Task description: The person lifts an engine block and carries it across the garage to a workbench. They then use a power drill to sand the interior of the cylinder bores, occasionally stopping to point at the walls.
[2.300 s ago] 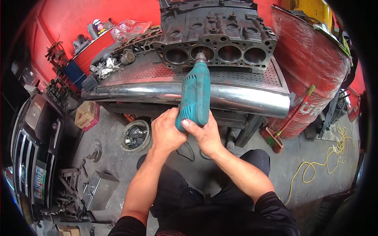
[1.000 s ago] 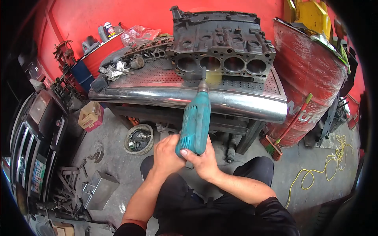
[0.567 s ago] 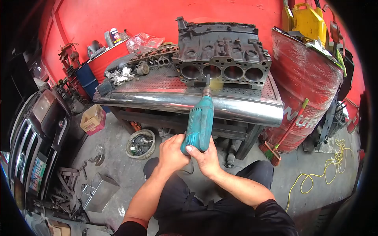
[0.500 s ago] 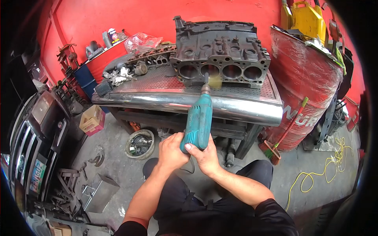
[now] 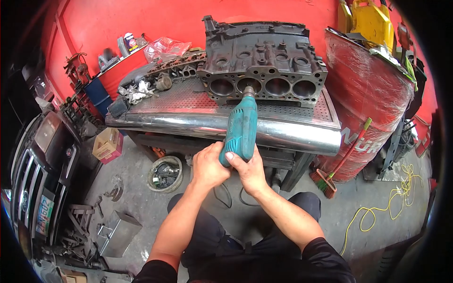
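Observation:
A teal power drill (image 5: 242, 129) points away from me, both hands wrapped around its rear grip. My left hand (image 5: 210, 164) closes on the left side, and my right hand (image 5: 249, 172) closes on the right with its thumb across the back. The drill's chuck (image 5: 248, 91) is at the mouth of the second cylinder bore from the left; what the chuck carries is hidden inside the bore. The dark engine block (image 5: 264, 54) lies on a perforated metal workbench (image 5: 181, 104), its bores facing me.
A cylinder head (image 5: 181, 66) and crumpled rags (image 5: 137, 92) lie left on the bench. A basket of parts (image 5: 165, 174) and a cardboard box (image 5: 107, 144) stand on the floor. Right are a wrapped red drum (image 5: 373, 99), a broom (image 5: 344, 155) and a yellow cable (image 5: 389, 207).
The drill and both hands have moved forward and slightly up. The shaft and yellowish blurred piece seen before at the chuck's front are now out of sight at the bore.

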Tool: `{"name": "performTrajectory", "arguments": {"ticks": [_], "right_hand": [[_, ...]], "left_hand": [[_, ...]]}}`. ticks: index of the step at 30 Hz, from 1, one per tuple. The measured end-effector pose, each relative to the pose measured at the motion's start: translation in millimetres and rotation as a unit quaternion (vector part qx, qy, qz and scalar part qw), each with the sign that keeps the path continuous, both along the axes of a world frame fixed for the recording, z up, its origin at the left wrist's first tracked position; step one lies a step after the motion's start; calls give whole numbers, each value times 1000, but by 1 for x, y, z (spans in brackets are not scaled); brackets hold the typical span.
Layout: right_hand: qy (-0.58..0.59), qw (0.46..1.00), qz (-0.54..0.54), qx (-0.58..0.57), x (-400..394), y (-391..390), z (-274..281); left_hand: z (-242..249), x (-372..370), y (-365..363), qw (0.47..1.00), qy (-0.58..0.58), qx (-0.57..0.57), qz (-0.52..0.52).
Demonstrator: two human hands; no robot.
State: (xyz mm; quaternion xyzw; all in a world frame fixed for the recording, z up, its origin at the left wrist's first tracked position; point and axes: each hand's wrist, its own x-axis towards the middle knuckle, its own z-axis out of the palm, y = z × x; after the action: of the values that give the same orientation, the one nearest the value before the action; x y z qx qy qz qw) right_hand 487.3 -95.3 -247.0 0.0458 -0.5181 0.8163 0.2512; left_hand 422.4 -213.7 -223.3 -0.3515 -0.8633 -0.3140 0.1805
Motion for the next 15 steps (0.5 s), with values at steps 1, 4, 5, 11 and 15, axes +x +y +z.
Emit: {"name": "performTrajectory", "arguments": {"ticks": [1, 4, 5, 11, 15], "right_hand": [[1, 1000, -2, 6, -3, 3, 0], [-5, 1000, 4, 6, -9, 8, 3], [-9, 1000, 18, -17, -9, 7, 2], [-1, 1000, 10, 3, 12, -15, -3], [-11, 999, -11, 42, 41, -37, -6]], "left_hand": [[2, -3, 3, 1000, 4, 7, -1], [4, -7, 7, 1000, -13, -4, 6], [4, -6, 7, 1000, -12, 0, 9], [-4, 14, -17, 1000, 14, 24, -15], [-5, 37, -37, 998, 44, 29, -39]]}}
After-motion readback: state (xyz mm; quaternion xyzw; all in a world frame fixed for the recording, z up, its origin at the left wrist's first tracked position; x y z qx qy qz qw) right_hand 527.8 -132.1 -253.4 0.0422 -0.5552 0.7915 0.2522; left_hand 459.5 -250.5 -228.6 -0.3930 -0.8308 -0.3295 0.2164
